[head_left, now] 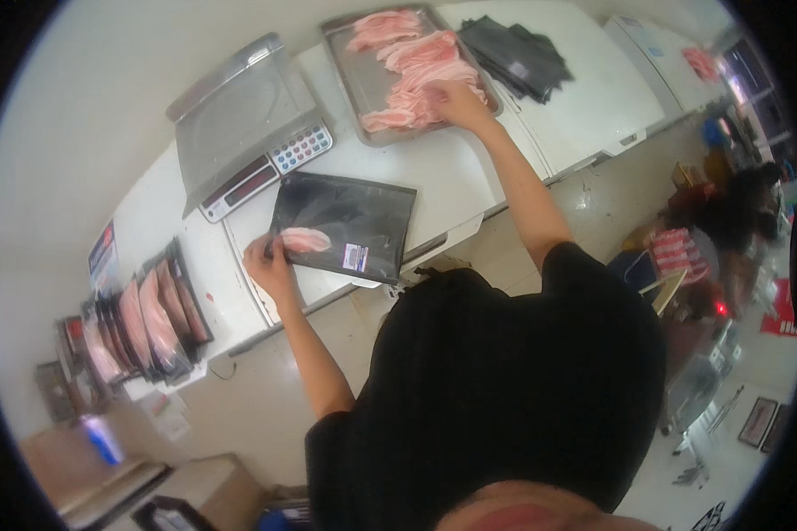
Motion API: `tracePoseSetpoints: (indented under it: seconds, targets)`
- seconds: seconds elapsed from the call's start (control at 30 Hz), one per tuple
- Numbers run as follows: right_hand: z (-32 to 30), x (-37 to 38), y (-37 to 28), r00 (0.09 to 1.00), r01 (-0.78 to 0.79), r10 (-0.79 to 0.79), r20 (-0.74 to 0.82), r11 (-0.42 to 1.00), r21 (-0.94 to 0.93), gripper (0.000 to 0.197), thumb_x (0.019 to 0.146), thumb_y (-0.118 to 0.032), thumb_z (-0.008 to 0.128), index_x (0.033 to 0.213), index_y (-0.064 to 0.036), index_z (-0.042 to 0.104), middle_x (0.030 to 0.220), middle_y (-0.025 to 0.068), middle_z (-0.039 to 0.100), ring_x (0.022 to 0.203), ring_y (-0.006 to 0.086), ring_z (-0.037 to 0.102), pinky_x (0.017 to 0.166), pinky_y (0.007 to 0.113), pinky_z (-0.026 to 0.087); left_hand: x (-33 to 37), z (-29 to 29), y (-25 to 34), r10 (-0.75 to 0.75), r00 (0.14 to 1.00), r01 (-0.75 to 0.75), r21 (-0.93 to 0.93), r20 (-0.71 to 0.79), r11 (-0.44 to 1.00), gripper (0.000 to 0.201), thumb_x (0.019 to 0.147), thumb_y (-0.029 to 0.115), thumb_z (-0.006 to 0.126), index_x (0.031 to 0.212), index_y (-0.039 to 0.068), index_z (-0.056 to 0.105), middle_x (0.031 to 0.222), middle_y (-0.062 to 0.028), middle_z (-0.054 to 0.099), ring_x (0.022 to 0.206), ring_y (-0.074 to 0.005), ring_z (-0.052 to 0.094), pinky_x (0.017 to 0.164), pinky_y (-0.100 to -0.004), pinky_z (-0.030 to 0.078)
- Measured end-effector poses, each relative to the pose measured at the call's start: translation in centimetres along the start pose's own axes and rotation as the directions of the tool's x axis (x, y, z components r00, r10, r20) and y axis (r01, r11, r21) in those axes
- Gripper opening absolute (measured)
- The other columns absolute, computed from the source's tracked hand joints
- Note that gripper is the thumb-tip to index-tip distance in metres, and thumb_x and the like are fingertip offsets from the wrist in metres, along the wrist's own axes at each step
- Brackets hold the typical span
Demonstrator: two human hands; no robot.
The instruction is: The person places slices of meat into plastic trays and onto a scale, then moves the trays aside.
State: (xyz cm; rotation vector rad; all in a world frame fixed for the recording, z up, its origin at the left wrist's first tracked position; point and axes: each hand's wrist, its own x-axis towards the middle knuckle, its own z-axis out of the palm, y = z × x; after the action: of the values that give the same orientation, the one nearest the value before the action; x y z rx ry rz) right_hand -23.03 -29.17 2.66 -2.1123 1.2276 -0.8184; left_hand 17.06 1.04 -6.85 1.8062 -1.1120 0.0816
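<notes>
My left hand (270,265) is closed on the near left edge of a black plastic pouch (363,212), which lies flat on the white counter. A pale pink meat slice (306,240) shows at the pouch's left side, beside my fingers; whether it lies on or inside the pouch I cannot tell. The pouch carries a small white label. My right hand (457,103) reaches into a metal tray (352,84), its fingers pinched on the sliced meat (425,75) near the tray's right side. Those fingertips are partly hidden among the slices.
A digital scale (239,133) with a metal pan stands left of the tray. More black pouches (515,55) lie right of the tray. Several filled meat packs (155,310) stand in a row at the counter's left end. The counter's near edge runs below my hands.
</notes>
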Motion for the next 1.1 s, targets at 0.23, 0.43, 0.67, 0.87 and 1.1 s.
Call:
tracePoseSetpoints:
  seconds: [0.23, 0.43, 0.67, 0.87, 1.1]
  targets:
    - [7.8, 5.0, 1.1, 0.897, 0.372, -0.200, 0.393, 0.823, -0.430, 0.045, 0.086, -0.011, 0.073, 0.131, -0.0061, 0.071, 0.125, 0.0204, 0.073, 0.116, 0.0386, 0.069, 0.103, 0.046, 0.052, -3.5, -1.2, 5.3, -0.192, 0.966, 0.164, -0.165, -0.171, 0.973, 0.012, 0.095, 0.012, 0.075, 0.100, 0.001, 0.075, 0.105, -0.0134, 0.072, 0.104, -0.0292, 0.065, 0.098, -0.0408, 0.049]
    - [7.5, 3.8, -0.2, 0.934, 0.258, -0.184, 0.306, 0.940, -0.223, 0.045, 0.088, -0.018, 0.077, 0.132, -0.0085, 0.071, 0.122, 0.0197, 0.074, 0.105, 0.0376, 0.072, 0.095, 0.046, 0.055, -11.6, 1.5, 13.9, 0.054, 0.998, -0.055, -0.048, -0.014, 0.997, 0.016, 0.084, 0.009, 0.081, 0.098, 0.004, 0.075, 0.103, -0.0122, 0.070, 0.105, -0.0317, 0.064, 0.098, -0.0462, 0.048]
    - [4.5, 3.2, 2.7, 0.961, -0.018, -0.134, 0.244, 0.844, 0.536, 0.052, 0.093, -0.024, 0.078, 0.137, 0.0014, 0.065, 0.120, 0.0139, 0.075, 0.101, 0.0223, 0.073, 0.089, 0.036, 0.057, -13.1, 6.1, 20.1, 0.188, 0.954, -0.211, 0.074, 0.235, 0.975, 0.034, 0.080, 0.009, 0.082, 0.113, 0.005, 0.072, 0.097, -0.0107, 0.066, 0.100, -0.0354, 0.063, 0.093, -0.0480, 0.049]
    - [-2.5, -6.8, 2.7, 0.862, -0.443, -0.018, 0.506, 0.460, 0.770, 0.045, 0.103, -0.015, 0.067, 0.142, 0.0042, 0.056, 0.135, 0.0146, 0.067, 0.122, 0.0207, 0.066, 0.104, 0.032, 0.051, -11.0, 6.4, 17.4, 0.141, 0.949, -0.145, -0.006, 0.282, 0.989, 0.020, 0.082, 0.001, 0.076, 0.101, 0.002, 0.073, 0.092, -0.0141, 0.069, 0.088, -0.0348, 0.067, 0.079, -0.0438, 0.055]
    - [3.0, -19.3, 0.4, 0.633, -0.764, -0.134, 0.762, 0.046, 0.643, 0.051, 0.100, -0.010, 0.062, 0.147, 0.0043, 0.051, 0.146, 0.0196, 0.061, 0.130, 0.0253, 0.063, 0.102, 0.034, 0.053, -9.7, 6.5, 18.7, 0.160, 0.978, -0.137, -0.160, 0.137, 0.978, 0.015, 0.082, -0.003, 0.076, 0.096, 0.001, 0.073, 0.089, -0.0130, 0.071, 0.077, -0.0293, 0.070, 0.065, -0.0381, 0.056]
